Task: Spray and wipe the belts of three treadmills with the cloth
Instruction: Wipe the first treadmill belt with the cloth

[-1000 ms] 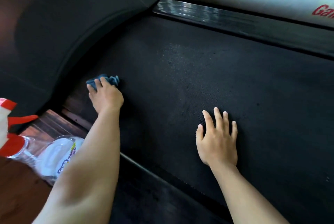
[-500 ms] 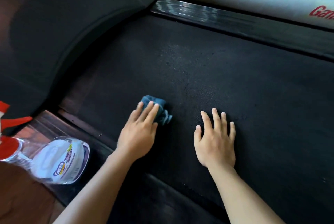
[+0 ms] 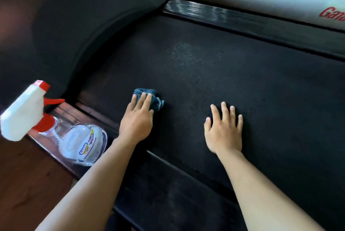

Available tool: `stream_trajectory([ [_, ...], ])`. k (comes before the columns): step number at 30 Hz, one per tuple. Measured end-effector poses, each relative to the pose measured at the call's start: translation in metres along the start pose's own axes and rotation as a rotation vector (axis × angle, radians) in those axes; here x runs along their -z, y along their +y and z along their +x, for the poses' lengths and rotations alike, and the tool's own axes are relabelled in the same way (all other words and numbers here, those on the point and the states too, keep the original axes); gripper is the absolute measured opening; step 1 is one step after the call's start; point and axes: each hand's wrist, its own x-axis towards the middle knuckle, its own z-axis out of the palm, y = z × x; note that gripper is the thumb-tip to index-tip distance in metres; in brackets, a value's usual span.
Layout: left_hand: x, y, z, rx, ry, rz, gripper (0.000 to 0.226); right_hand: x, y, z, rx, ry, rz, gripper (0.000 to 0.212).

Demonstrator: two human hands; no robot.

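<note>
One cloth point(image 3: 156, 100) under left hand point(image 3: 137, 123), right hand point(image 3: 224, 132) flat on one belt point(image 3: 252, 81).

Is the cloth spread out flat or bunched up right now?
Bunched up: the blue cloth is a crumpled wad pressed under the left hand on the belt.

The belt point(image 3: 242, 85) is being shown as matt black with a fine, grainy texture, while the cloth point(image 3: 155, 100) on it is being seen as soft, crumpled blue fabric. The spray bottle point(image 3: 84, 143) is being shown as clear glossy plastic under a smooth white and red plastic head. The floor point(image 3: 26, 174) is being read as smooth reddish wood, the motor cover point(image 3: 84, 18) as matt black, and the far side rail point(image 3: 196, 9) as ribbed and shiny — whether metal or plastic cannot be told.
</note>
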Motion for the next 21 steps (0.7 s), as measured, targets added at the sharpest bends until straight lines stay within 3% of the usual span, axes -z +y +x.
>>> stream_trajectory([
  [4,0.002,-0.014,-0.003,0.098,0.01,-0.052,0.058,0.012,-0.011,0.008,0.0,-0.005,-0.021,0.051],
  [14,-0.004,-0.01,0.007,0.227,0.097,-0.126,0.053,0.014,-0.063,0.061,0.226,-0.046,0.003,0.056],
  [21,-0.009,-0.02,0.036,0.499,0.258,-0.145,0.04,-0.005,-0.067,0.071,0.204,-0.027,0.02,0.057],
])
